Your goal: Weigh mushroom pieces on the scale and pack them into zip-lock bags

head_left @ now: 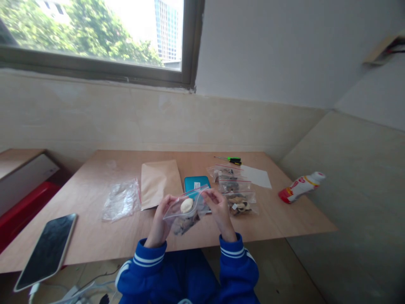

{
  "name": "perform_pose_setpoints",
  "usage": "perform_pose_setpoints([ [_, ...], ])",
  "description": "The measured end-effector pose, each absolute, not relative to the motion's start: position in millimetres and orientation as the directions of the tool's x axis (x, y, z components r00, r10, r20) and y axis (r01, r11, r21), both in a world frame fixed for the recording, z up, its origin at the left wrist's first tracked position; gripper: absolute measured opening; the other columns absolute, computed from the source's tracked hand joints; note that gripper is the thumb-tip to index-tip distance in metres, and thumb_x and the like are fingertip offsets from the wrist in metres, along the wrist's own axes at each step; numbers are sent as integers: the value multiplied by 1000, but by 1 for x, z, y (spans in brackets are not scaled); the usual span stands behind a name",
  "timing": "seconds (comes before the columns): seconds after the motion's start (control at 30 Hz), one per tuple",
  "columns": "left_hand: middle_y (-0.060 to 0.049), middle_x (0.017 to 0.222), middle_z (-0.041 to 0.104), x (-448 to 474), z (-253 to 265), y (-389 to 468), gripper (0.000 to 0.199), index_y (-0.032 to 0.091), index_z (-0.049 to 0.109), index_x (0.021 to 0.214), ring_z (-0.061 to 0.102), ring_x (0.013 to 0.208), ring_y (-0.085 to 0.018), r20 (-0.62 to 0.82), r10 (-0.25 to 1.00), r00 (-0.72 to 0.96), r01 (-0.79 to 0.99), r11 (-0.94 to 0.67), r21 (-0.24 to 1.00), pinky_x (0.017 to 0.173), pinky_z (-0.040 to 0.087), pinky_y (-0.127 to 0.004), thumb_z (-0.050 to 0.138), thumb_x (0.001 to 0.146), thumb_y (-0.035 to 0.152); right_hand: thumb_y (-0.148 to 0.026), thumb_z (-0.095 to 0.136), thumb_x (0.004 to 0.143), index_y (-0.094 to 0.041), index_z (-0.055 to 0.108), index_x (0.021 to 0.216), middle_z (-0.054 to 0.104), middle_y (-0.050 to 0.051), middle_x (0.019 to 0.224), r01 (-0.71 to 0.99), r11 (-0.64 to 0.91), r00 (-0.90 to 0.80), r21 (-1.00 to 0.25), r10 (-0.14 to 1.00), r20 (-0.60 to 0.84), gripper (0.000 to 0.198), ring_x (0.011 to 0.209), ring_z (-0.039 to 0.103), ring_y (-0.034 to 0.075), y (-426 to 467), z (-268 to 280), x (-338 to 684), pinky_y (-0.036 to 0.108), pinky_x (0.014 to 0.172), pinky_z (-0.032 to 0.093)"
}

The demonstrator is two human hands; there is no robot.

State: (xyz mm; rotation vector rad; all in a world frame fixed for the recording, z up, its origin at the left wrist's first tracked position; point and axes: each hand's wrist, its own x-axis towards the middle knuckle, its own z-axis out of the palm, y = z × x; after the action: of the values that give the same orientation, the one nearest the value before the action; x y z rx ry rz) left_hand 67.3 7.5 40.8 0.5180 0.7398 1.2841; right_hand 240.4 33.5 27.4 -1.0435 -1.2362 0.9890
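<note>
A clear zip bag [183, 219] with a red-lined top is held tilted over the table's front part. Inside it lie dark, dried-looking pieces and one pale, roundish piece [186, 205]. My left hand [162, 219] grips the bag's left side, its fingers partly behind the plastic. At the upper right corner, my right hand [219, 207] pinches the bag's top edge. Behind the bag sits a teal box [193, 182] with a white label, partly covered by it. To the right, several filled zip bags [242, 203] lie in a column on the table.
A brown paper envelope [160, 179] and empty clear bags [122, 200] lie left. A tablet [47, 249] with a plugged cable overhangs the front left edge. Behind the filled bags are screwdrivers [234, 159] and white paper [257, 176]. A red-and-white bottle [300, 188] stands right.
</note>
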Motion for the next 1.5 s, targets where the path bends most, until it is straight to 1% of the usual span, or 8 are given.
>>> perform_pose_setpoints([
  [0.1,-13,104,71,65,33,8,45,15,65,96,65,102,-28,-83,990,111,-631,135,764,86,51,-39,59,77,55,-45,68,76,-18,65,81,59,-3,63,-39,237,329,-971,920,212,28,56,52,11,32,28,239,22,54,43],
  [0.2,-11,114,68,63,26,8,42,18,63,105,63,107,-26,32,999,30,-497,-13,868,91,49,-37,68,74,46,-48,66,77,-17,62,80,52,-5,57,-35,231,468,-972,863,189,31,52,48,10,31,28,238,21,49,38],
  [0.33,-7,97,72,67,26,7,29,16,65,92,66,94,-21,88,987,-137,-278,-124,953,84,51,-30,70,75,38,-48,65,79,-18,60,81,53,-5,57,-14,226,384,-974,901,203,30,53,51,11,26,29,239,22,52,41],
  [0.47,-5,85,71,67,28,7,30,16,65,88,66,81,-17,89,955,-283,-255,-165,953,74,52,-26,66,78,44,-48,65,79,-19,61,91,60,-3,60,-32,199,219,-980,958,187,32,56,57,13,21,28,240,24,57,45],
  [0.67,-5,83,71,67,27,4,30,17,61,92,67,80,-18,100,965,-241,-215,-153,965,71,53,-28,63,80,45,-48,61,83,-19,63,95,61,-2,59,42,215,179,-976,959,219,32,57,59,15,17,29,242,25,60,46],
  [0.97,0,71,66,74,46,-6,20,18,66,76,61,69,-13,188,886,-424,-88,-247,965,69,50,-24,64,81,38,-48,56,86,-17,66,87,54,-5,47,48,299,335,-953,894,298,33,43,52,12,15,40,247,24,49,41],
  [1.2,1,68,64,71,49,-6,21,18,66,80,59,64,-12,156,904,-398,-119,-219,968,67,50,-23,64,81,39,-44,49,91,-19,65,85,58,-2,58,70,333,269,-940,901,339,30,54,54,13,16,39,251,26,60,45],
  [1.5,2,68,63,77,52,-10,21,18,64,78,59,64,-12,180,871,-456,-90,-247,965,62,49,-22,65,80,39,-40,50,91,-20,63,77,64,0,67,135,391,368,-910,833,413,28,64,59,15,7,44,248,28,66,47],
])
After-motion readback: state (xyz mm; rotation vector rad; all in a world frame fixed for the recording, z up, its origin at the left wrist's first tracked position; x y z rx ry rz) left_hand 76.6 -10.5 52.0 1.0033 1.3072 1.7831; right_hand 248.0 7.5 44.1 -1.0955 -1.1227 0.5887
